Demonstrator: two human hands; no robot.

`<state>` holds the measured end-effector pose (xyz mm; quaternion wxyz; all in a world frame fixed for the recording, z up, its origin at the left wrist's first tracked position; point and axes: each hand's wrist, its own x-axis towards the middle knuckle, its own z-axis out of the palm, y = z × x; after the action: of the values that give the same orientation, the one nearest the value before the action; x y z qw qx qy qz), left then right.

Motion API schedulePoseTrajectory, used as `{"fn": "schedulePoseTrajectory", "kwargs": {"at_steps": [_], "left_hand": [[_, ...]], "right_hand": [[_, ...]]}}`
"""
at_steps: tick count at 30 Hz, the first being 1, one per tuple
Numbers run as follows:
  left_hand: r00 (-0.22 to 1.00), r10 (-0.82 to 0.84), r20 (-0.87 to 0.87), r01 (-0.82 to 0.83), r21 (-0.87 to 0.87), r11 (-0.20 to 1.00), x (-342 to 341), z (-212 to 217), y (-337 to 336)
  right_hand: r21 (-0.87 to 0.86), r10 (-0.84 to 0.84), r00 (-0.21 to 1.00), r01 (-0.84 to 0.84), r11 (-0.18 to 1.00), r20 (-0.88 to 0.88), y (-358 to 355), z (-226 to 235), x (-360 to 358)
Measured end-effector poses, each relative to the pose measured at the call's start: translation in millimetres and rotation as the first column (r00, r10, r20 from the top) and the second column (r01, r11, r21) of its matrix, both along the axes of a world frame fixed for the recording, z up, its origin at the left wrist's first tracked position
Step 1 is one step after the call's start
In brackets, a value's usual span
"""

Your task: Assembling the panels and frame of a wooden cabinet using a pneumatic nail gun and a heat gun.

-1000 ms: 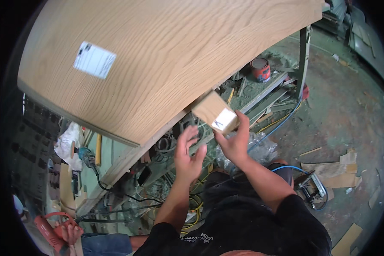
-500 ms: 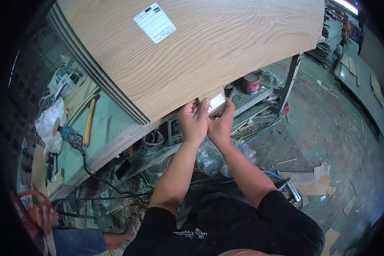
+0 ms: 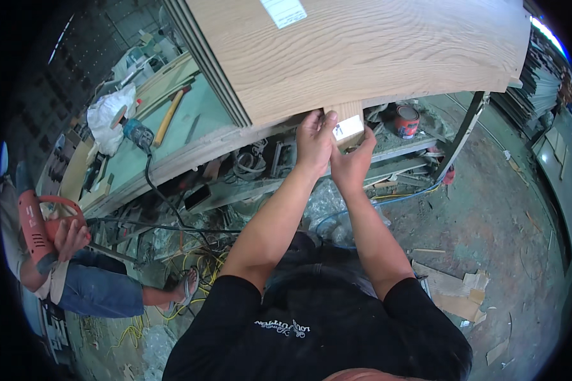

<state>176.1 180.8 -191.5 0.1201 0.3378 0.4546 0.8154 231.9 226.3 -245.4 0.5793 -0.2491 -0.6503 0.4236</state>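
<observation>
A narrow light-wood piece with a white label on its end sticks out beneath the front edge of the stacked wood-grain panels. My left hand grips its left side, thumb near the label and fingers curled. On the other side my right hand holds the piece's near right corner, its fingers bent round the edge. The heels of both hands almost touch. The panels hide the far part of the piece.
A corded angle grinder and a hammer lie on the bench at left. A red can stands on the lower shelf. At left, a person holds a red power tool. Cables and cardboard litter the floor.
The view has shifted, so the panels, bench and hands appear further right and the co-worker shows more fully. My hands keep their hold on the wood piece.
</observation>
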Motion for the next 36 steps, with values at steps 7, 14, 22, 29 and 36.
{"fn": "schedulePoseTrajectory", "kwargs": {"at_steps": [7,14,22,29,36], "left_hand": [[0.985,0.136,0.106,-0.138,0.016,0.990,7,11,-7],[0.993,0.115,0.004,-0.115,0.055,0.992,5,0,23],[0.946,0.310,-0.099,-0.303,0.078,0.950,11,14,6],[0.939,0.332,-0.092,-0.322,0.104,0.941,13,12,17],[0.985,0.162,0.055,-0.168,0.140,0.976,8,-3,19]], "right_hand": [[0.074,0.050,0.998,-0.053,0.996,0.034,-7,-7,-12],[0.118,0.012,1.000,-0.011,0.993,-0.008,20,-15,-12],[0.156,0.160,0.980,-0.140,0.978,-0.121,18,-21,-23],[0.149,0.157,0.982,-0.140,0.979,-0.109,29,-25,-20],[0.243,0.166,0.965,-0.114,0.963,-0.204,32,-32,-25]]}}
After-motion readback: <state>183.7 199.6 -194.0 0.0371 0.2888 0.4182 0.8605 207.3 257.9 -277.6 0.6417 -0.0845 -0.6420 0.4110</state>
